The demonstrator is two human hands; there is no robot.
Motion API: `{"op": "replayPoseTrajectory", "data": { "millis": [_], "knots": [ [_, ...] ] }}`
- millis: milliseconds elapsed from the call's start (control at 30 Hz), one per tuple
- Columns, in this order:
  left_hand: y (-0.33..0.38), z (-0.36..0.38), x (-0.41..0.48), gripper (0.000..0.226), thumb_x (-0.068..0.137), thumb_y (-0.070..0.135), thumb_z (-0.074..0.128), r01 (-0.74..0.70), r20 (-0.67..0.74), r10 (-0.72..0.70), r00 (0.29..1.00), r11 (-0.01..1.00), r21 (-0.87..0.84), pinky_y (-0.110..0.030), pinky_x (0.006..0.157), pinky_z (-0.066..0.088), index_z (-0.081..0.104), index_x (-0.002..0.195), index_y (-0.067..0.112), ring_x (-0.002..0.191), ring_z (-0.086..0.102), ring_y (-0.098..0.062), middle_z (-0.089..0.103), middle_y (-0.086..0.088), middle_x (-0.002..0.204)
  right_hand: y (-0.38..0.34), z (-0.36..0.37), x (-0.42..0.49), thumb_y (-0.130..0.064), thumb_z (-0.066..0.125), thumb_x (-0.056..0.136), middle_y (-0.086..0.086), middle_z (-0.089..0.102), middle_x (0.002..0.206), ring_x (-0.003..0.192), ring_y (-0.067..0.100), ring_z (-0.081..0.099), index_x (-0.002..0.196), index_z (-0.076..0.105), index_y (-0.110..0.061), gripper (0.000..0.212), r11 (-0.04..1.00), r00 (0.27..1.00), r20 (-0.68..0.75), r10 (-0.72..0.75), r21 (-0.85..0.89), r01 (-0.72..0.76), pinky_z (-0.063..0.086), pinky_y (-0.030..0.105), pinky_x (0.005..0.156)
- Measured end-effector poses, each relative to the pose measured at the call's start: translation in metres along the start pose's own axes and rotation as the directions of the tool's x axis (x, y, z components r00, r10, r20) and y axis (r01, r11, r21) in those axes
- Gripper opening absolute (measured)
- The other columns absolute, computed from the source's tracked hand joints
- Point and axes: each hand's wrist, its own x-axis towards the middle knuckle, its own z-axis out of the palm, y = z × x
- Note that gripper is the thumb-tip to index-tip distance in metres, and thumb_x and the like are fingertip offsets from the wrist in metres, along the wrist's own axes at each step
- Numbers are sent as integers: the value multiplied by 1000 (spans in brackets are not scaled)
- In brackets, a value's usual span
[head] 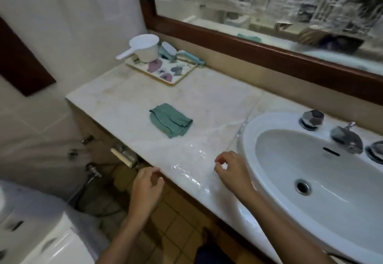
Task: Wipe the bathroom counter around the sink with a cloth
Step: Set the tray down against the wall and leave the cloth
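A folded green cloth [170,119] lies flat on the pale marble counter [207,100], left of the white sink [306,172]. Neither hand touches the cloth. My left hand [147,189] hovers at the counter's front edge with loosely curled fingers, holding nothing. Over the wet, shiny patch of counter beside the sink rim hangs my right hand [231,170], fingers loosely curled and empty. The cloth sits well beyond both hands, toward the wall.
A flowered tray [176,73] at the counter's back left carries a white ladle cup [145,48] and a brush [169,50]. Chrome taps [346,138] stand behind the basin. A framed mirror [269,25] runs along the wall. A toilet [35,228] is at lower left.
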Motion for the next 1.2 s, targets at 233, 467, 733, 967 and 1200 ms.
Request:
{"op": "replayPoseTrajectory", "data": {
  "millis": [233,467,733,967,1200],
  "knots": [
    [-39,-39,101,43,91,18,58,19,-37,-15,999,994,109,-36,110,31,53,134,13,134,36,-24,42,-6,146,-70,79,88,-15,56,82,1,59,93,95,22,53,95,67,-12,17,998,994,92,-55,-29,58,36,23,71],
    [-81,-62,233,55,97,38,41,-149,33,148,988,908,391,-47,112,26,37,148,18,147,19,-24,22,-2,161,-119,131,198,-26,49,90,8,48,130,119,28,38,131,48,-12,44,940,999,32,-4,-341,15,38,39,93],
    [-98,-56,281,66,92,53,22,-263,165,213,963,877,403,-42,113,23,29,152,25,149,12,-17,15,5,162,-136,148,259,-37,66,83,2,58,103,96,23,54,104,56,-16,31,917,949,167,268,-347,-198,47,39,86],
    [-89,-63,298,58,86,47,40,-218,151,180,972,929,300,-45,108,30,49,139,24,138,28,-21,31,3,156,-151,142,271,-20,63,83,4,59,91,80,19,56,89,58,-14,10,929,892,361,271,-340,-145,45,31,64],
    [-78,-64,394,54,83,32,52,-389,220,332,917,866,315,-45,100,40,54,135,17,136,40,-28,38,-5,154,-211,114,351,-17,64,87,6,65,100,91,28,57,90,50,-22,15,971,955,273,114,-233,-50,48,40,82]
  ]
}}
